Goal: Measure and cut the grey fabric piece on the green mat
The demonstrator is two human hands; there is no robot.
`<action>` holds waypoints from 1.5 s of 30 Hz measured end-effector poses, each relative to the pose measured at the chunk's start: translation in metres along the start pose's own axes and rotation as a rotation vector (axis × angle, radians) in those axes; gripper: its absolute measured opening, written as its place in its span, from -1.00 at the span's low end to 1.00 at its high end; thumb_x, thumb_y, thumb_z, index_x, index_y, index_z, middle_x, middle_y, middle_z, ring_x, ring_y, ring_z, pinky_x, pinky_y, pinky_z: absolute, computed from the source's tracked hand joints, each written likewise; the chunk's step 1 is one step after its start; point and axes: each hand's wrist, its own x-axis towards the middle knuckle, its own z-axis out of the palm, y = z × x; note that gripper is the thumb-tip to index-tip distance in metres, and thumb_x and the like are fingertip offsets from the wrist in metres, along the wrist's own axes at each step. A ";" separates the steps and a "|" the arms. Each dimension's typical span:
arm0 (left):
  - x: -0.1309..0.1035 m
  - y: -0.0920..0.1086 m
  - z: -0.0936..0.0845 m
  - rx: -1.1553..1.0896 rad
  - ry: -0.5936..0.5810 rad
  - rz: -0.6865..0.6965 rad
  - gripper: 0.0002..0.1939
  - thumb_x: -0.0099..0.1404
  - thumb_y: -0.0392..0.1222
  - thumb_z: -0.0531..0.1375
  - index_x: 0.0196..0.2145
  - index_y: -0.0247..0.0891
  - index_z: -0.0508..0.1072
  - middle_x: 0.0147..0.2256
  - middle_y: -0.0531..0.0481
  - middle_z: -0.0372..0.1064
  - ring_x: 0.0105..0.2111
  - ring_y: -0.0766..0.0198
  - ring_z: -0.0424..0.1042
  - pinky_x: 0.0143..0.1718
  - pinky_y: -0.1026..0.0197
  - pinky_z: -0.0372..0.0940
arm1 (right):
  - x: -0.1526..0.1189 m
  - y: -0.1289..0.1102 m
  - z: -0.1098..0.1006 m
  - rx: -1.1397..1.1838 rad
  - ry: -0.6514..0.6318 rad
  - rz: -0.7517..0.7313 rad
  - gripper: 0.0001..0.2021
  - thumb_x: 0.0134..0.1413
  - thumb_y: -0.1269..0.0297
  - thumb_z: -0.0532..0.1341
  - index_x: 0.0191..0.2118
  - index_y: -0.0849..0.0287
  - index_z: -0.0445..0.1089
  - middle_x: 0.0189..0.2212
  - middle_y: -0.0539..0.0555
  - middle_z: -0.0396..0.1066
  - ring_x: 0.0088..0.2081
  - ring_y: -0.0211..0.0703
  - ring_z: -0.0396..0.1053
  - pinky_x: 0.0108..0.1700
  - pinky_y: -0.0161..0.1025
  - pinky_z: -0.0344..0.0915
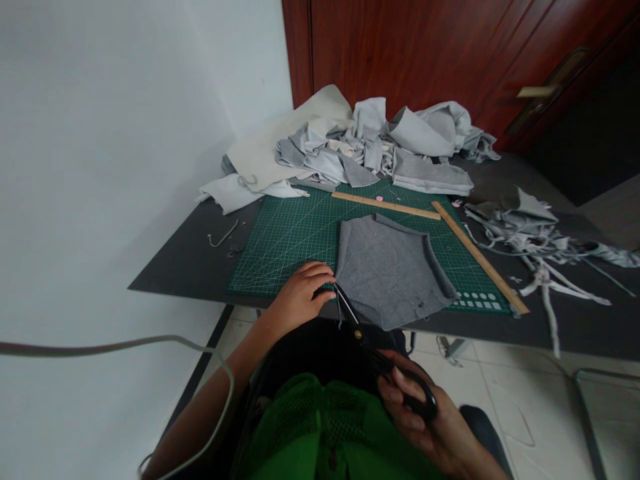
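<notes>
A dark grey piece of cloth (393, 267) lies on the green cutting mat (295, 233), its near corner hanging past the table's front edge. My left hand (305, 290) has its fingertips pinched at the cloth's left corner. Black scissors (356, 330) are in my right hand (415, 407), which is wrapped round their handles below the table edge. The scissor blades point up and left, their tips at the cloth's corner beside my left fingertips. A thin strand hangs near the blades.
Grey and white fabric scraps (370, 143) are heaped at the back. Two wooden rulers (385, 205) (480, 257) lie on the mat. Tangled strips (540, 240) lie at right. A cable (175, 339) crosses at left, over my left forearm.
</notes>
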 end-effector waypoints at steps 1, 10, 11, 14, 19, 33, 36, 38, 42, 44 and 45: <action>0.000 0.000 0.000 -0.002 -0.001 -0.001 -0.78 0.31 -0.29 0.36 -0.08 -0.23 0.55 -0.04 -0.11 0.51 0.08 0.06 0.43 0.16 -0.10 0.36 | 0.000 0.000 0.000 -0.003 0.006 0.001 -0.44 -0.02 0.02 0.52 0.06 0.09 0.40 -0.52 -0.16 0.26 -0.69 -0.54 -0.07 -0.75 -0.54 -0.13; -0.001 -0.002 0.002 -0.014 0.009 0.004 -0.79 0.34 -0.25 0.33 -0.06 -0.19 0.56 -0.03 -0.11 0.51 0.09 0.05 0.42 0.16 -0.13 0.36 | -0.001 0.000 0.000 -0.024 0.054 -0.005 -0.43 -0.03 0.02 0.53 0.06 0.06 0.41 -0.51 -0.16 0.26 -0.68 -0.54 -0.04 -0.73 -0.55 -0.14; -0.001 -0.002 0.002 -0.015 0.009 0.005 -0.79 0.34 -0.25 0.33 -0.06 -0.19 0.56 -0.03 -0.11 0.51 0.09 0.06 0.42 0.16 -0.13 0.36 | -0.001 0.000 -0.001 -0.027 0.055 -0.009 -0.43 -0.03 0.02 0.53 0.06 0.06 0.41 -0.51 -0.16 0.26 -0.68 -0.54 -0.05 -0.73 -0.55 -0.14; -0.001 -0.001 0.001 -0.016 0.013 0.005 -0.80 0.34 -0.25 0.33 -0.07 -0.19 0.55 -0.03 -0.10 0.51 0.09 0.06 0.42 0.15 -0.11 0.36 | -0.002 0.001 -0.003 -0.027 0.039 -0.013 -0.45 0.00 0.05 0.51 0.07 0.09 0.42 -0.51 -0.16 0.26 -0.68 -0.54 -0.07 -0.74 -0.55 -0.13; -0.001 -0.001 0.000 -0.013 -0.003 -0.001 -0.80 0.34 -0.27 0.33 -0.08 -0.21 0.56 -0.03 -0.11 0.51 0.09 0.06 0.41 0.16 -0.11 0.36 | -0.006 -0.002 0.000 0.000 0.007 0.004 -0.47 0.01 0.06 0.49 0.06 0.11 0.41 -0.53 -0.16 0.25 -0.70 -0.52 -0.12 -0.78 -0.53 -0.13; 0.000 0.002 -0.002 -0.004 -0.013 -0.015 -0.75 0.31 -0.29 0.35 -0.05 -0.21 0.53 -0.05 -0.10 0.53 0.10 0.04 0.42 0.18 -0.11 0.35 | 0.004 -0.010 0.006 0.012 -0.009 0.020 -0.45 -0.04 0.06 0.53 0.02 0.08 0.36 -0.53 -0.17 0.26 -0.69 -0.52 -0.05 -0.75 -0.54 -0.14; 0.000 0.002 -0.001 -0.006 -0.013 -0.021 -0.73 0.30 -0.30 0.36 -0.04 -0.22 0.52 -0.05 -0.11 0.52 0.10 0.03 0.41 0.19 -0.11 0.34 | 0.005 -0.010 0.007 0.004 -0.001 0.020 -0.44 -0.06 0.05 0.54 0.01 0.06 0.36 -0.53 -0.18 0.26 -0.69 -0.53 -0.05 -0.75 -0.54 -0.15; -0.001 0.001 -0.001 -0.008 -0.009 -0.026 -0.72 0.30 -0.29 0.36 -0.03 -0.22 0.51 -0.04 -0.11 0.51 0.10 0.03 0.42 0.18 -0.12 0.35 | 0.005 -0.009 0.008 -0.007 0.010 0.016 -0.44 -0.06 0.04 0.54 0.01 0.07 0.37 -0.53 -0.18 0.26 -0.69 -0.53 -0.05 -0.75 -0.54 -0.14; -0.001 0.003 -0.001 0.003 -0.003 -0.067 -0.64 0.33 -0.29 0.32 0.06 -0.19 0.44 0.01 -0.13 0.46 0.10 0.04 0.41 0.17 -0.11 0.35 | 0.004 -0.006 0.008 -0.036 0.021 0.006 -0.43 -0.05 0.02 0.53 0.03 0.08 0.37 -0.52 -0.18 0.26 -0.69 -0.53 -0.04 -0.75 -0.54 -0.13; -0.002 0.007 -0.004 0.032 -0.042 -0.082 -0.51 0.35 -0.30 0.29 0.20 -0.15 0.36 0.11 -0.15 0.41 0.17 0.03 0.36 0.22 -0.12 0.30 | 0.004 -0.005 0.008 -0.055 0.025 -0.001 -0.43 -0.04 0.01 0.52 0.03 0.09 0.38 -0.52 -0.18 0.25 -0.68 -0.53 -0.05 -0.74 -0.53 -0.14; -0.002 0.009 -0.005 0.060 -0.081 -0.079 -0.44 0.36 -0.29 0.27 0.27 -0.12 0.29 0.18 -0.15 0.37 0.22 0.02 0.31 0.25 -0.13 0.25 | 0.004 -0.005 0.008 -0.066 0.028 -0.002 -0.43 -0.03 0.00 0.52 0.04 0.09 0.38 -0.52 -0.19 0.24 -0.68 -0.53 -0.05 -0.74 -0.53 -0.15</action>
